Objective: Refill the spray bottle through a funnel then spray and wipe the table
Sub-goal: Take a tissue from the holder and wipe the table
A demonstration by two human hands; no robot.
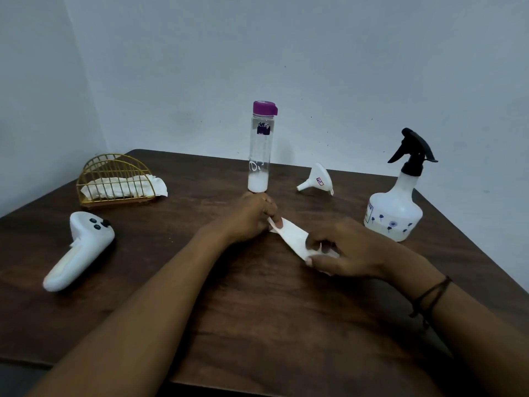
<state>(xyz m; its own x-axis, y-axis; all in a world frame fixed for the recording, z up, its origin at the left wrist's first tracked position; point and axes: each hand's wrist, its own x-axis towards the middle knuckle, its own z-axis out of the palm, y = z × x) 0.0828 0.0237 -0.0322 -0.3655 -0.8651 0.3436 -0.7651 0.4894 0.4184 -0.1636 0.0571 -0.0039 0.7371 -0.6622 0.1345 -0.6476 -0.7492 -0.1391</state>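
A white tissue [292,235] is stretched just above the dark wooden table [257,310] between my two hands. My left hand [252,217] pinches its far end and my right hand [343,253] pinches its near end. The white spray bottle [393,207] with a black trigger head stands upright at the right, apart from both hands. A white funnel [317,180] lies on its side behind my right hand. A tall clear bottle [260,150] with a purple cap stands upright just beyond my left hand, with a little white liquid at its bottom.
A gold wire holder [114,179] with white tissues sits at the back left. A white handheld controller [78,250] lies on the left side of the table. The wall runs close behind the table's far edge.
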